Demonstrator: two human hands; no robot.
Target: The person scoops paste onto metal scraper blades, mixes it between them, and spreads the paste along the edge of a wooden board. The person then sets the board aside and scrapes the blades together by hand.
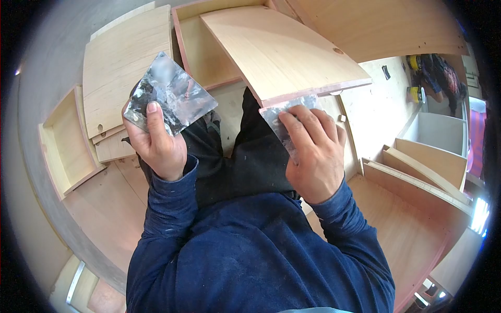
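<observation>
Taking twelve as the top of the head camera's view, a shallow drawer point(61, 143) lies at nine o'clock, its pale inside facing up and its right side just beside a stack of panels point(125, 68) at ten o'clock.

Nearer the centre, also toward ten, the left hand point(159, 143) grips a square plate point(175, 99) by its lower corner, thumb on top. The plate is smeared with white and dark filler.

At eleven, a second drawer point(198, 47) sits partly under a loose panel point(287, 44), which spreads from twelve to one o'clock and has a round hole near its right end.

Toward two, close to the centre, is a smaller grey scraper point(277, 125), overlapping the panel's near edge; whether they touch, I cannot tell. The right hand point(315, 151), at three, grips it with fingers laid across its face.

A wooden box point(396, 214) stands open at four, and a yellow-labelled tin point(419, 94) is at two, well apart from the hands.
</observation>
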